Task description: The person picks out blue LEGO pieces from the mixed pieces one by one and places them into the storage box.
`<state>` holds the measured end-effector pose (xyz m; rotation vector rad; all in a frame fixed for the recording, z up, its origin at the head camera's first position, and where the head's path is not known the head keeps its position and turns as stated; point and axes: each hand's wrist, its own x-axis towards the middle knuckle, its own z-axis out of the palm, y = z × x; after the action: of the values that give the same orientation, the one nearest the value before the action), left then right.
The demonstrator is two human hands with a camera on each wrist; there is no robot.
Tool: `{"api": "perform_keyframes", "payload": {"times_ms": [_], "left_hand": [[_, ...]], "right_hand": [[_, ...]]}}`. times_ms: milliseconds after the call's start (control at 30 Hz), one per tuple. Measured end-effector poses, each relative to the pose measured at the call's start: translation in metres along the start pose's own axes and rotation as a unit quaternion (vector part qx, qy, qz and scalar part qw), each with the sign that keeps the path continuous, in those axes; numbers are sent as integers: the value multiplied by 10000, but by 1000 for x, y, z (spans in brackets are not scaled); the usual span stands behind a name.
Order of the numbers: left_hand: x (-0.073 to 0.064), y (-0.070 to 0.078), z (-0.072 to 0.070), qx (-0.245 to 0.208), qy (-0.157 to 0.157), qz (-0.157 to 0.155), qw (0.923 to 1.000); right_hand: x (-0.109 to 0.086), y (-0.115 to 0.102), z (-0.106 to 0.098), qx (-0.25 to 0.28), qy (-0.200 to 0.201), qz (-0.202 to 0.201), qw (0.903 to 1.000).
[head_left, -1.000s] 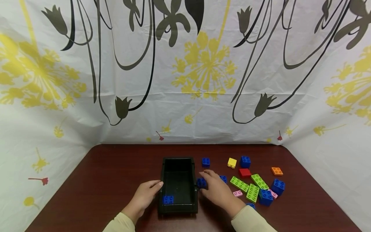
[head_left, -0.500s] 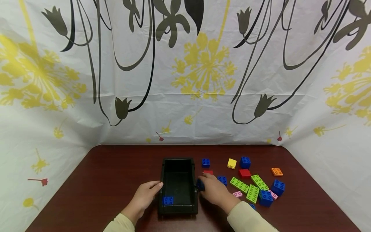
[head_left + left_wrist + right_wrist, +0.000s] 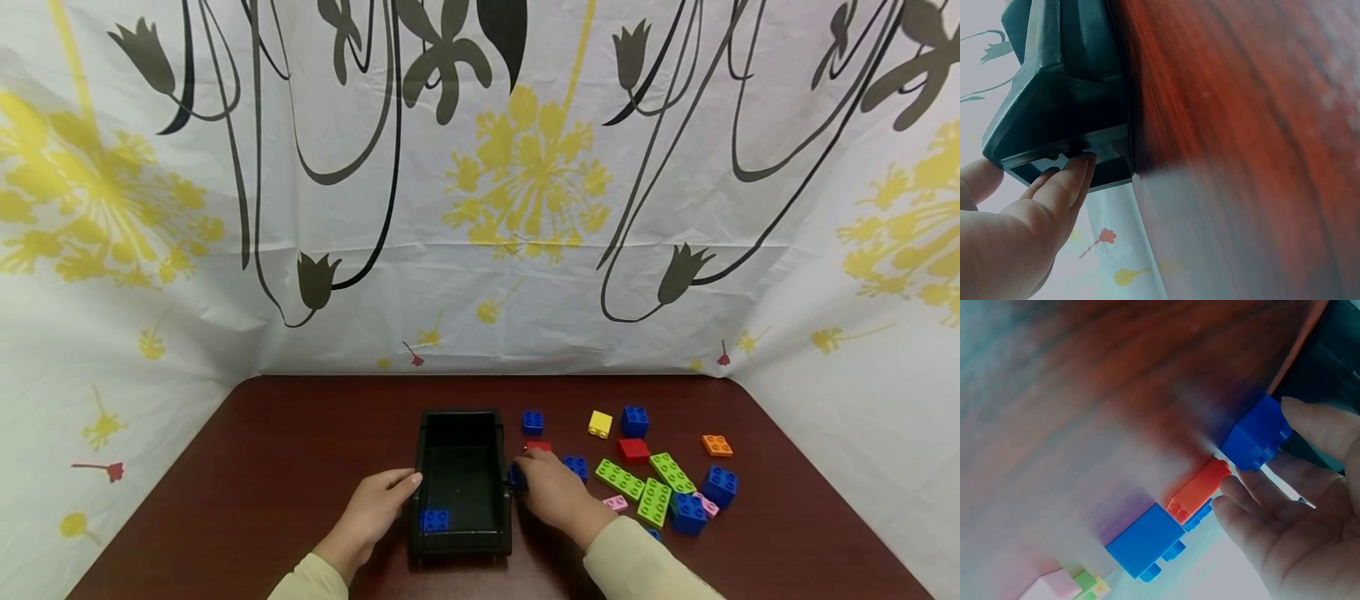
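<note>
A black plastic bin (image 3: 461, 543) stands on the dark red table, with one blue building brick (image 3: 435, 520) in its near left corner. My left hand (image 3: 375, 508) holds the bin's left side, thumb at the rim; in the left wrist view its fingers (image 3: 1063, 187) reach under the side ledge. Close along the bin's right wall, my right hand (image 3: 558, 492) pinches a studded blue brick (image 3: 1255, 432) between thumb and fingertips. Just beyond those fingers lie a red brick (image 3: 537, 447) and another blue brick (image 3: 575, 467).
Loose bricks spread over the table's right side: a yellow one (image 3: 600, 423), a red one (image 3: 633, 450), an orange one (image 3: 717, 445), several lime green (image 3: 620, 477), pink (image 3: 615, 502) and blue ones (image 3: 687, 513). A patterned curtain (image 3: 480, 333) hangs behind the table.
My right hand has closed its fingers on the blue brick beside the bin and drawn slightly nearer, uncovering the red brick behind it. My left hand and the bin have not moved.
</note>
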<state>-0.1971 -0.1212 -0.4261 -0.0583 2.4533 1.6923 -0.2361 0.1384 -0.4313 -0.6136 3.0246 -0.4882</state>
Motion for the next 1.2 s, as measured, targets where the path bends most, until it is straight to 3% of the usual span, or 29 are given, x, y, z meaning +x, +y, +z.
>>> {"api": "perform_keyframes", "payload": {"times_ms": [433, 1200], "left_hand": [[-1, -2, 0, -21, -14, -35, 10000], [-1, 0, 0, -140, -76, -63, 9999]], "right_hand": [[3, -1, 1, -135, 288, -250, 9992], [2, 2, -4, 272, 248, 63, 9993]]}}
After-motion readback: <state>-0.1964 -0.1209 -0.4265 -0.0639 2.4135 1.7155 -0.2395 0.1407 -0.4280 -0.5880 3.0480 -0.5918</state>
